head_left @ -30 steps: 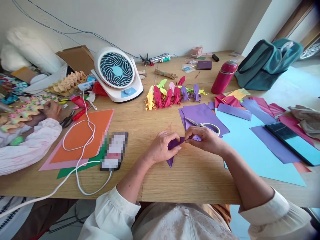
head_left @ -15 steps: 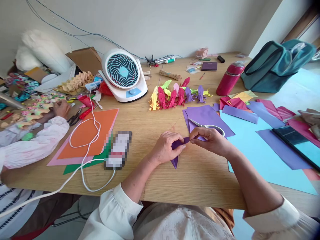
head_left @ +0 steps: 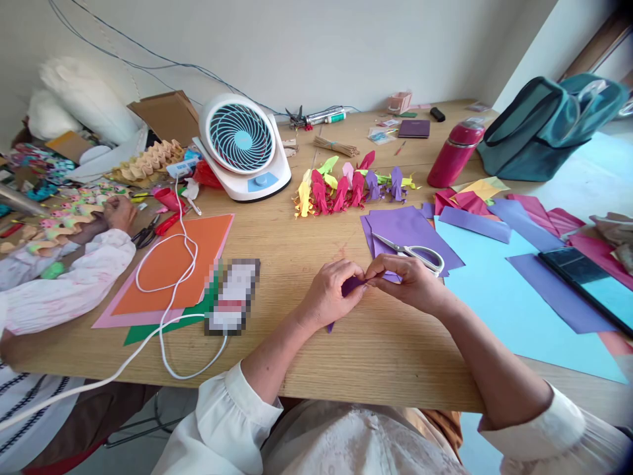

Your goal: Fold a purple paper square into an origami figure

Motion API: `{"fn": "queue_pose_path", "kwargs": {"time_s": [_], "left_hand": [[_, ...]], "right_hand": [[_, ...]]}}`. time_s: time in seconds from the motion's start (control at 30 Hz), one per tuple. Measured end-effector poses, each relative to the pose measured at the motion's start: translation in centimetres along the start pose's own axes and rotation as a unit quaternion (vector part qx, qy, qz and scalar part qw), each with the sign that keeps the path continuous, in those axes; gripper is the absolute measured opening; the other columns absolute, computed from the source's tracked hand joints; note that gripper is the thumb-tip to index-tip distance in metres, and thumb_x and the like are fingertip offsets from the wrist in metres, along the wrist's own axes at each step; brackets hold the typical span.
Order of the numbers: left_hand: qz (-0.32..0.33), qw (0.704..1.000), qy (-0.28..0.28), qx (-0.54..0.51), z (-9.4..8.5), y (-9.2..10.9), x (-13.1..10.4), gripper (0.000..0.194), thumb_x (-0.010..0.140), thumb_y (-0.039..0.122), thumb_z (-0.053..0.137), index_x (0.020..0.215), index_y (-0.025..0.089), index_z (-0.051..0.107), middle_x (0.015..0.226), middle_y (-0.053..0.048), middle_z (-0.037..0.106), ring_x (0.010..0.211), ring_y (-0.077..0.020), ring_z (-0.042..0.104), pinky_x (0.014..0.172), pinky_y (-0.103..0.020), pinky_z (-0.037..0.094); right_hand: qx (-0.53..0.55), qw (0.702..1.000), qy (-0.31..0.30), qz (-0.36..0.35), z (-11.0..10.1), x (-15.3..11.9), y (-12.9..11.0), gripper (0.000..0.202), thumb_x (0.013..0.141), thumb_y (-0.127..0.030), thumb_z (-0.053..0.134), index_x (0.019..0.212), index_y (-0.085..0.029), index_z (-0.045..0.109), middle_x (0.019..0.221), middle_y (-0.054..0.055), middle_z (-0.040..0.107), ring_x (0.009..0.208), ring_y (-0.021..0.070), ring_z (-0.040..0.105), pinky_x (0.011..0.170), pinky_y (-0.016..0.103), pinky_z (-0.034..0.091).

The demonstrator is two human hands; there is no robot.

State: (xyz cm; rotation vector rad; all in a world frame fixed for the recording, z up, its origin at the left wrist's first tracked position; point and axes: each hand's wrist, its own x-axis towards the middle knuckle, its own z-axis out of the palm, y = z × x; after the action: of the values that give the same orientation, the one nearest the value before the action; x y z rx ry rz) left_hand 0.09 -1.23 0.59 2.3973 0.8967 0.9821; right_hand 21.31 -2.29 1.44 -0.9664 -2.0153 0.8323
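A folded piece of purple paper [head_left: 350, 285] is pinched between both hands over the wooden table, mostly hidden by my fingers. My left hand [head_left: 332, 290] closes round its body, and a small purple tip pokes out below the palm. Thumb and forefinger of my right hand [head_left: 406, 280] grip its other end, right against the left fingertips. Just behind the right hand, scissors [head_left: 420, 256] with white handles lie on a stack of purple sheets [head_left: 420, 227]. Folded paper figures [head_left: 341, 191] in red, yellow, pink and purple sit in a row farther back.
To the left lie orange sheets [head_left: 163, 277], a phone [head_left: 232, 297] and its white cable [head_left: 194, 251]. A white fan [head_left: 242, 148] stands behind. At right are light-blue paper [head_left: 494, 310], a red bottle [head_left: 455, 153] and a teal bag [head_left: 529, 152]. A co-worker's hand [head_left: 120, 214] rests far left.
My right hand has moved slightly left, closing the gap to the left fingertips. The purple tip under my left hand has swung left and shows less.
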Motion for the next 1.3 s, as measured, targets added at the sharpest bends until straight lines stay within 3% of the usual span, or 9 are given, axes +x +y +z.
{"fn": "queue_pose_path", "kwargs": {"time_s": [0.17, 0.27, 0.4, 0.87, 1.3], "left_hand": [[-0.024, 0.997, 0.073, -0.028, 0.0, 0.0, -0.1, 0.009, 0.087, 0.012, 0.06, 0.09, 0.021, 0.058, 0.086, -0.001, 0.066, 0.08, -0.0145, 0.063, 0.075, -0.027, 0.05], [-0.029, 0.995, 0.092, -0.028, -0.2, 0.1, -0.1, 0.009, 0.088, 0.013, 0.061, 0.091, 0.021, 0.059, 0.085, 0.0, 0.066, 0.078, -0.0137, 0.064, 0.075, -0.027, 0.051], [-0.021, 0.994, 0.099, -0.028, -0.2, 0.2, -0.1, 0.012, 0.088, 0.01, 0.059, 0.093, 0.021, 0.061, 0.086, -0.001, 0.066, 0.08, -0.014, 0.064, 0.076, -0.027, 0.051], [-0.031, 0.991, 0.13, -0.025, 0.3, 0.2, -0.3, 0.013, 0.088, 0.01, 0.062, 0.093, 0.021, 0.063, 0.087, 0.0, 0.071, 0.08, -0.0125, 0.068, 0.079, -0.025, 0.054], [-0.018, 0.991, 0.127, -0.026, 0.4, -0.2, -0.3, 0.013, 0.092, 0.012, 0.06, 0.098, 0.022, 0.065, 0.089, 0.0, 0.07, 0.082, -0.0119, 0.067, 0.079, -0.025, 0.054]], "right_hand": [[0.152, 0.985, 0.045, 0.07, 1.3, 0.1, 0.2, 0.024, 0.089, -0.039, 0.07, 0.104, -0.021, 0.065, 0.1, 0.006, 0.072, 0.089, 0.0182, 0.068, 0.083, 0.034, 0.056], [0.242, 0.962, 0.067, 0.106, 1.9, 0.4, 0.2, 0.028, 0.086, -0.043, 0.073, 0.099, -0.02, 0.066, 0.095, 0.005, 0.072, 0.082, 0.0166, 0.067, 0.079, 0.034, 0.057], [0.285, 0.946, 0.081, 0.133, 2.4, 0.6, 0.1, 0.026, 0.082, -0.043, 0.077, 0.091, -0.02, 0.069, 0.087, 0.003, 0.071, 0.074, 0.0133, 0.065, 0.074, 0.03, 0.056], [0.31, 0.932, 0.113, 0.151, 3.7, 0.8, 0.1, 0.033, 0.078, -0.049, 0.078, 0.09, -0.021, 0.068, 0.081, 0.002, 0.07, 0.07, 0.0127, 0.063, 0.07, 0.03, 0.056], [0.285, 0.938, 0.13, 0.15, 4.0, 0.6, 0.5, 0.032, 0.079, -0.051, 0.077, 0.086, -0.02, 0.071, 0.077, 0.002, 0.07, 0.068, 0.0135, 0.063, 0.065, 0.028, 0.053]]}}
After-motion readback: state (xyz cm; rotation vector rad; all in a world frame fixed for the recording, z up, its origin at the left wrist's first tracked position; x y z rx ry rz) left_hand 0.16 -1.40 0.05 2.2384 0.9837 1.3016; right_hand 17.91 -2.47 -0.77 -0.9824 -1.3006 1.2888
